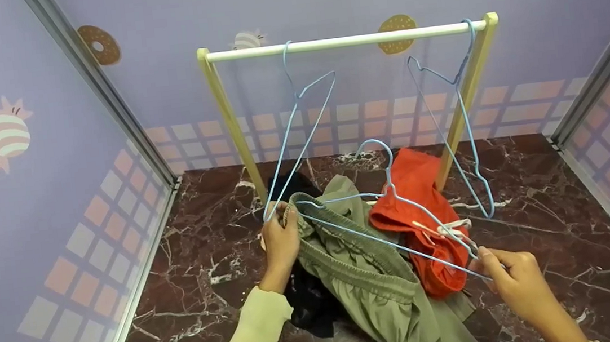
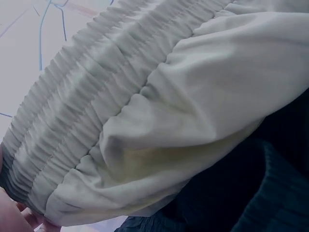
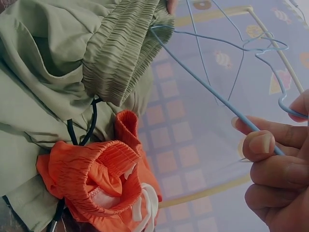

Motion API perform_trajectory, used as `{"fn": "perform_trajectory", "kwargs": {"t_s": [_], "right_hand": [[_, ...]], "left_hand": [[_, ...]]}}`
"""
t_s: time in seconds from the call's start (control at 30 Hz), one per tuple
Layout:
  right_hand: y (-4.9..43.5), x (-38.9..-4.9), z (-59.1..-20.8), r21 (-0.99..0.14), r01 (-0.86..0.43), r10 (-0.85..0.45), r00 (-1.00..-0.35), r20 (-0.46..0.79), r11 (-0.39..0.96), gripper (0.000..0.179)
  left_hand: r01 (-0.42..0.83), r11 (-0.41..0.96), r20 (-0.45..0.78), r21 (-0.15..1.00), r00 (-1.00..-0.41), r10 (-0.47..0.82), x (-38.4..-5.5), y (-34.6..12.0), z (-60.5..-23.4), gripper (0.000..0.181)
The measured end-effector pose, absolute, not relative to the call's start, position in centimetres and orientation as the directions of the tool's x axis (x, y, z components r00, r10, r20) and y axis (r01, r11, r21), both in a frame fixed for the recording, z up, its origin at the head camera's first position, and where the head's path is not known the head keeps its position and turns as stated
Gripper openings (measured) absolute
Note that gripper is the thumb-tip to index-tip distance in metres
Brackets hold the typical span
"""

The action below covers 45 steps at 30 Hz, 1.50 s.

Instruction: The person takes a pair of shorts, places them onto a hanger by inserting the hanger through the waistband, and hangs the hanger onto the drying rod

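Olive-green shorts (image 1: 361, 278) with a gathered elastic waistband hang from my left hand (image 1: 281, 238), which pinches the waistband at its left end. My right hand (image 1: 515, 279) grips the right corner of a blue wire hanger (image 1: 398, 246). The hanger's left end reaches inside the waistband opening, and its hook points up. In the right wrist view the waistband (image 3: 120, 53) surrounds the hanger tip. Orange-red shorts (image 1: 417, 210) with a white drawstring lie beside the green ones. Gathered cloth fills most of the left wrist view, with only fingertips (image 2: 29, 217) showing at its lower left.
A small rack with a white rail (image 1: 348, 42) and wooden posts stands behind. Two blue hangers hang on it, a left one (image 1: 297, 101) and a right one (image 1: 460, 86). Dark cloth (image 1: 311, 306) lies under the green shorts on the marbled surface (image 1: 212, 311). Patterned walls enclose the sides.
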State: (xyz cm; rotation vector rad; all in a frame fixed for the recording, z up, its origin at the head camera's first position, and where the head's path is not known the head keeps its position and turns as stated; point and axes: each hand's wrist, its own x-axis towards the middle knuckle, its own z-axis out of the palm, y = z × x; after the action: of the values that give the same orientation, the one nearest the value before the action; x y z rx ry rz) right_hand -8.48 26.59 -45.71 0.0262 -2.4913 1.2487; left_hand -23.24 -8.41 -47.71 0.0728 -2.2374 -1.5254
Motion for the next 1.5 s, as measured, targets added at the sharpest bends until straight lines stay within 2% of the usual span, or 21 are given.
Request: {"fn": "perform_trajectory", "kwargs": {"t_s": [0.17, 0.47, 0.7, 1.23, 1.37, 1.5], "right_hand": [[26.4, -8.5, -45.7, -0.76, -0.173, 0.117, -0.943, 0.311, 0.627, 0.033], [25.8, -8.7, -46.1, -0.765, -0.238, 0.123, -0.916, 0.381, 0.599, 0.035], [25.2, -8.9, -46.7, -0.743, -0.286, 0.122, -0.889, 0.441, 0.605, 0.032], [23.6, -9.6, -47.0, -0.739, -0.286, 0.126, -0.886, 0.447, 0.61, 0.035], [23.1, -9.9, -47.2, -0.703, -0.327, 0.106, -0.862, 0.496, 0.632, 0.037], [22.8, -10.0, -47.3, -0.681, -0.339, 0.1, -0.85, 0.518, 0.649, 0.038]], "left_hand": [[0.273, 0.36, 0.37, 0.892, -0.898, -0.237, -23.1, -8.1, -47.5, 0.006], [0.34, 0.353, 0.412, 0.871, -0.899, -0.149, -21.7, -6.9, -46.9, 0.008], [0.366, 0.341, 0.425, 0.866, -0.898, -0.115, -20.8, -6.1, -46.8, 0.01], [0.391, 0.335, 0.424, 0.857, -0.905, -0.029, -19.2, -4.2, -46.4, 0.012], [0.428, 0.346, 0.454, 0.835, -0.891, 0.006, -18.9, -3.8, -46.1, 0.014], [0.5, 0.36, 0.523, 0.788, -0.852, 0.039, -18.8, -3.6, -46.0, 0.011]]}}
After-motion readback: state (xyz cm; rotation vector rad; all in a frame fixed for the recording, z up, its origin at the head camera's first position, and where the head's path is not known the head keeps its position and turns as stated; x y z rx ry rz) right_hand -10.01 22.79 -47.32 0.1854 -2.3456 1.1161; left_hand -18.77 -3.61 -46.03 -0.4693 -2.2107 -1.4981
